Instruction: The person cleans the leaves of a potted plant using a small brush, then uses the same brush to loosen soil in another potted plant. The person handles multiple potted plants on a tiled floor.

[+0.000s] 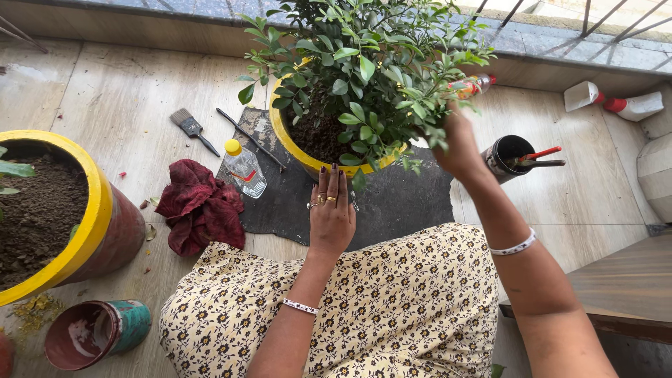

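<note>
A leafy green plant (371,63) grows in a yellow-rimmed pot (283,129) filled with dark soil, standing on a dark mat (406,203). My left hand (330,210) rests flat against the near side of the pot, fingers together and pointing up at the rim. My right hand (458,143) reaches into the foliage on the right side; its fingers are hidden among the leaves, so what it grips is unclear. My lap in a patterned yellow dress (392,308) fills the lower middle.
A clear bottle with a yellow cap (243,168), a paintbrush (190,127) and a dark red cloth (199,206) lie left of the pot. A large yellow-rimmed soil pot (94,210) and a tipped tin (94,332) sit at left. A black cup with tools (514,157) stands right.
</note>
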